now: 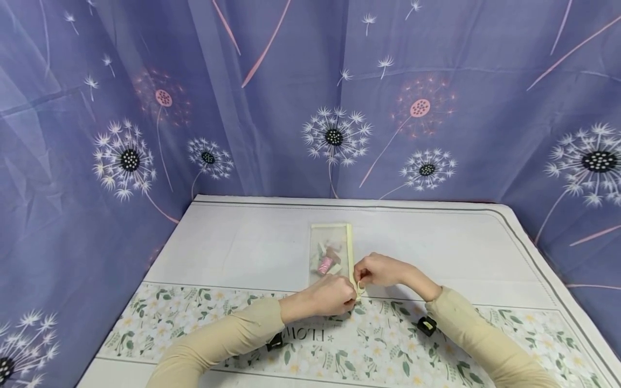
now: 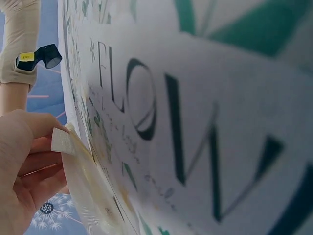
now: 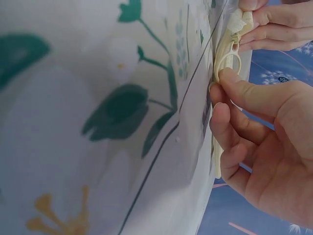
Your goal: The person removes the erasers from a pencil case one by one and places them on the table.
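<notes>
A clear zip pouch with pale yellow edging lies on the table in the head view. Pink and whitish small items show through it. Its zipper runs down the right side. My left hand grips the near corner of the pouch by the zipper end; in the left wrist view a pale fabric tab sticks out by the thumb. Opposite it, my right hand pinches the cream ring pull between thumb and index finger, as the right wrist view shows. The slider sits close to the left fingertips.
A white table cover with a floral band and printed lettering lies beneath. Purple dandelion curtains hang behind and at the sides. Black devices are worn at both wrists.
</notes>
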`<state>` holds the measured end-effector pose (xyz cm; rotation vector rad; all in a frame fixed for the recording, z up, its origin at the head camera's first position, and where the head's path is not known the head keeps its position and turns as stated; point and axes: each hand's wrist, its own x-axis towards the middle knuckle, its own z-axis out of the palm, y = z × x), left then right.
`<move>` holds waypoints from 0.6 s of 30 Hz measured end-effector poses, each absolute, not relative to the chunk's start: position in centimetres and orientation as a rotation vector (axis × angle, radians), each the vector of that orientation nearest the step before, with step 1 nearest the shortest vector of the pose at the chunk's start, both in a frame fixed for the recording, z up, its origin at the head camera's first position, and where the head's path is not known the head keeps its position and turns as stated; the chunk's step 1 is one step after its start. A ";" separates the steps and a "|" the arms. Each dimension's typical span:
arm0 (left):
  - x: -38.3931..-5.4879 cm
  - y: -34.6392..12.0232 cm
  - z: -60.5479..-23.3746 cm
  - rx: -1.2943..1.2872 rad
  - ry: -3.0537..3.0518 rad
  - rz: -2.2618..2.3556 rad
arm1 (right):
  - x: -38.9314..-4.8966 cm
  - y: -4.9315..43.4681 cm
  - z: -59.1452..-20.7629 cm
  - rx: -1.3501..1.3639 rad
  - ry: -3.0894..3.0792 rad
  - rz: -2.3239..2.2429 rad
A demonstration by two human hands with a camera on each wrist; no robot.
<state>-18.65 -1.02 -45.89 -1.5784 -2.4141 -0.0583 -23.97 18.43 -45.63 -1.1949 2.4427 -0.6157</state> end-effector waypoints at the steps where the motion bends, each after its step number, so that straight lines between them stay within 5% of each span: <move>1: -18.7 -1.0 -45.9 -1.577 -2.423 -0.071 | -24.0 18.4 -45.6 -1.196 2.443 -0.615; 18: -18.5 -0.8 -46.0 -1.563 -2.497 -0.114 | -24.4 17.9 -45.5 -1.179 2.539 -0.562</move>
